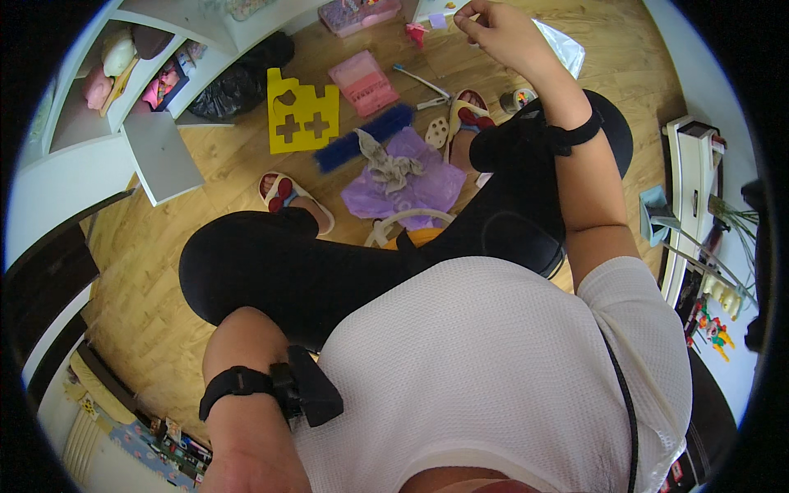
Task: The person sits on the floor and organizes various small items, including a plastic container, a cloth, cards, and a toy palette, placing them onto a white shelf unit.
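Observation:
My right hand (493, 32) reaches out at the top, fingers curled and thumb near the fingertips; whether something small is between them cannot be told. Beside its fingertips on the floor lie a small lilac square (437, 21) and a pink-red item (416, 34). A silver-white sheet or bag (564, 46) lies partly behind the wrist. My left elbow rests at my left knee, and the left hand is out of view past the lower edge. Between my feet, a crumpled grey cloth (391, 163) lies on a purple plastic bag (431, 179), touching a blue brush head (363, 138).
A yellow cut-out sheet (302, 138), a pink packet (363, 83), a toothbrush (422, 82) and a small round container (516, 100) lie on the wooden floor. White shelving with an open door (163, 157) and black bags (228, 92) stand left. A long-handled dustpan (654, 215) is at right.

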### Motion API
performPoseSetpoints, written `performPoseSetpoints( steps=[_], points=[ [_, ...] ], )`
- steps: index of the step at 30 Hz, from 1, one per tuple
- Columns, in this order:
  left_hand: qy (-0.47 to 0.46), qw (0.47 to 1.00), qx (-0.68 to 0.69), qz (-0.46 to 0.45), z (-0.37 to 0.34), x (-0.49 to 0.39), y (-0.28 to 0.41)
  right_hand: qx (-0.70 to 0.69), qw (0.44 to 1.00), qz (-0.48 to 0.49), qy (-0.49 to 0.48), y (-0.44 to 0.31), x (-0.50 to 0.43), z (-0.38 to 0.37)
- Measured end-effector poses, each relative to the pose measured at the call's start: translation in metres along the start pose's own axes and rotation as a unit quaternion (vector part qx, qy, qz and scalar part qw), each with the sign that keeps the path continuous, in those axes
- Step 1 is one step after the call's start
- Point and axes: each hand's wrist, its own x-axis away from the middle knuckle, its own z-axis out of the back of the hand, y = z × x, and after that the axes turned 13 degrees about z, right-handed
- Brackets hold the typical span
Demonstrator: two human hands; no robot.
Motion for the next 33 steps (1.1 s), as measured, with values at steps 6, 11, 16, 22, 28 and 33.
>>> performPoseSetpoints(
  steps=[6, 11, 16, 22, 28, 33],
  points=[
    [-0.009, 0.998, 0.047, 0.037, -0.001, 0.002, -0.004, 0.011, 0.999, 0.01, -0.047, 0.037, 0.003, -0.02],
    [0.019, 0.999, 0.039, 0.033, -0.003, 0.003, -0.002, 0.083, 0.955, 0.037, -0.281, 0.103, -0.002, -0.128],
    [-0.022, 0.997, 0.056, 0.052, 0.0, 0.005, -0.006, 0.313, 0.781, 0.274, -0.466, 0.164, 0.028, -0.241],
    [0.028, 0.993, 0.074, 0.084, -0.003, 0.016, -0.029, 0.129, 0.837, -0.206, -0.49, 0.159, 0.111, -0.282],
    [-0.069, 0.988, 0.036, 0.131, 0.011, 0.021, -0.054, 0.113, 0.902, -0.282, -0.307, 0.134, 0.133, -0.296],
    [-0.093, 0.987, 0.023, 0.132, 0.016, 0.012, -0.054, 0.09, 0.88, -0.238, -0.401, 0.159, 0.135, -0.3]
  ],
)
